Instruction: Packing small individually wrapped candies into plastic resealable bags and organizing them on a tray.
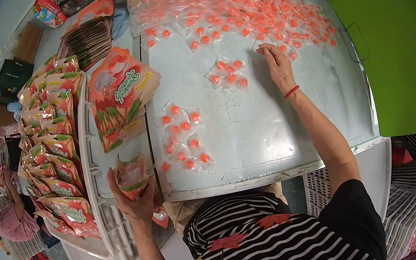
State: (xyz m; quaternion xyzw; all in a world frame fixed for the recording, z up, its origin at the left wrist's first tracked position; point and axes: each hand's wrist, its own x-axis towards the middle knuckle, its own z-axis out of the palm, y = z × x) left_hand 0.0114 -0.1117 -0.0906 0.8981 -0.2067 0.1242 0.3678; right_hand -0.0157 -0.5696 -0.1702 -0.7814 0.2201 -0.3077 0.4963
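Note:
My left hand [137, 202] is wrapped around a red and beige candy pouch [132, 175], whose mouth gapes upward beside the table's left edge. My right hand [278, 64] reaches over the metal table, thumb and fingertips pinched together at the near rim of a heap of wrapped candies [256, 19]. Whether something small is between those fingertips I cannot make out. Each candy is a round orange-red piece in a clear wrapper. To the left of my right hand lies a small cluster of candies [229, 73]. A larger group of candies [184, 126] is spread near the table's left side.
A stack of flat pouches [123, 91] lies left of the candies, with more pouches [87, 40] behind. Filled pouches stand in rows in a white crate [97, 202]. A green board [396, 45] borders the right. Another person [15, 220] is at far left.

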